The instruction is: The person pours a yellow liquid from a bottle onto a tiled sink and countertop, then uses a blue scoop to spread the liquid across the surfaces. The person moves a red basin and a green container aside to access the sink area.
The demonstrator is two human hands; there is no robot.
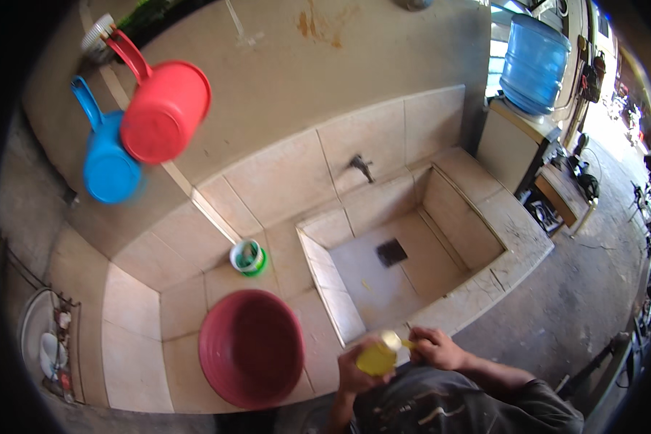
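Note:
Near the sink's front edge, my left hand [353,372] is wrapped round a yellow rounded object [375,359] with a pale, bright top; blur hides its exact kind. Close on its right, my right hand [440,350] is closed on a small yellow piece [409,345] that sticks out toward the rounded object. I cannot make out whether the two yellow things are joined. Both hands are held just in front of the tiled sink [369,311], close to my dark shirt. A small yellow scrap [366,286] lies on the sink's bottom.
A dark red basin [217,347] stands on the tiled counter, with a green-and-white tub [249,259] behind it. A tap [362,168] juts over the sink. Red [168,108] and blue [112,163] pitchers hang at upper left. A water dispenser with a blue jug [534,65] stands right.

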